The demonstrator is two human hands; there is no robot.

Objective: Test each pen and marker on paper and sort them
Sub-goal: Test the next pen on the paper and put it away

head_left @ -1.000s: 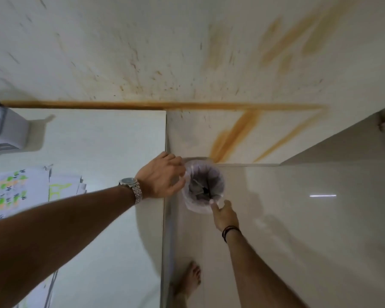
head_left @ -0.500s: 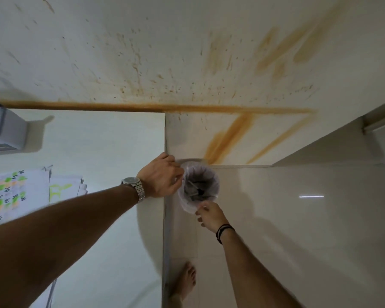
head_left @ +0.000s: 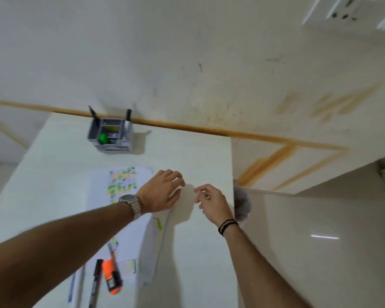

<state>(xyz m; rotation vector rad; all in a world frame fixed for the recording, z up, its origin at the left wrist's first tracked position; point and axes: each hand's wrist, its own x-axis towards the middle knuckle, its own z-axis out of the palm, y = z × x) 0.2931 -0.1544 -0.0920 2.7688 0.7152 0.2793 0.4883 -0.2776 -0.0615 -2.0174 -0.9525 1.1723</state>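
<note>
White worktop (head_left: 53,174) set against an off-white wall (head_left: 187,52) with brown streaks and specks; orange-brown strip (head_left: 187,126) along their joint. Glossy pale tiled floor (head_left: 320,241) at right, one light glint. Upper-right fixture (head_left: 342,10) blurred, possibly a socket plate.

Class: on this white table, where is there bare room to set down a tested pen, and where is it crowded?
Bare: the table strip between the paper sheets and its right edge, and the patch right of the grey organizer. Crowded: the near-left corner, where the orange highlighter and black marker lie.
</note>
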